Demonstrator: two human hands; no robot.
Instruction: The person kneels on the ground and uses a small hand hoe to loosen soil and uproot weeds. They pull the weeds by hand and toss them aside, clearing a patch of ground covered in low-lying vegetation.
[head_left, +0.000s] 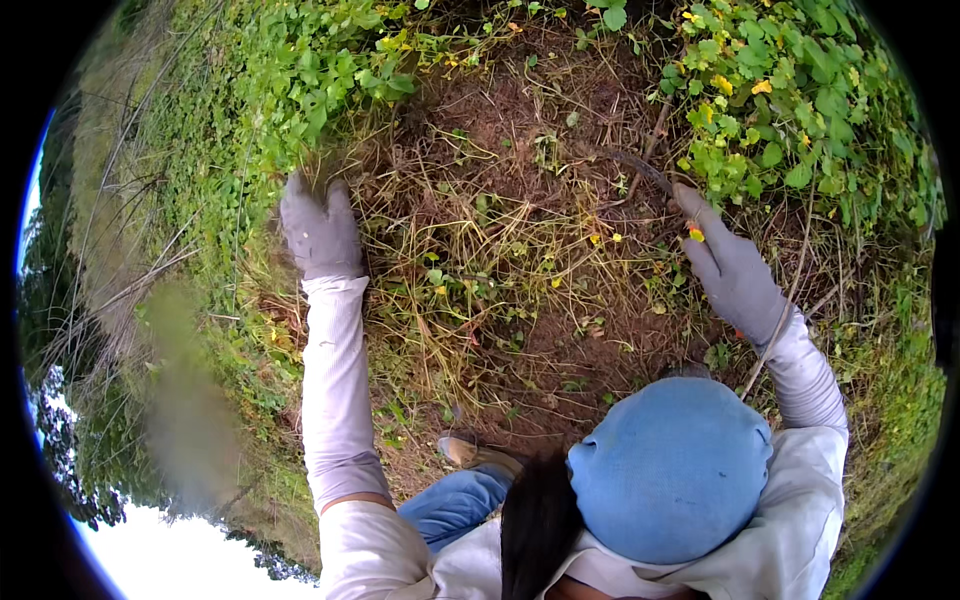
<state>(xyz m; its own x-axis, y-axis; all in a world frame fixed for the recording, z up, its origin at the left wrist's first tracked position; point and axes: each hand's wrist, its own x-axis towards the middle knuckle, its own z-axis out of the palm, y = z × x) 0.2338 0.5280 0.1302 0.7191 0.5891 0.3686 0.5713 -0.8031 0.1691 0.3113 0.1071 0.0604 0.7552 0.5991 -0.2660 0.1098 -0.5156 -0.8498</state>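
Note:
My left hand (324, 232), in a grey glove, is at the edge of the leafy green ground cover (322, 90). Blurred dry stems (322, 161) show between its thumb and fingers; whether it grips them is unclear. On the other side, my right hand (731, 274) wears a matching glove and holds a tool with a dark, slightly curved blade, seemingly a sickle (645, 169). Its blade points inward, low over the soil, and the glove hides most of the handle. Between both hands lie loose cut or pulled stems (465, 232) on brown soil (487, 112).
Leafy plants with some yellow leaves (780, 97) grow at upper right. A thin dry stalk (787, 300) crosses my right wrist. Tall dry grass (127, 187) stands at left. My shoe (457, 450) and jeans (457, 502) show below, beside a blue cloth covering (671, 469).

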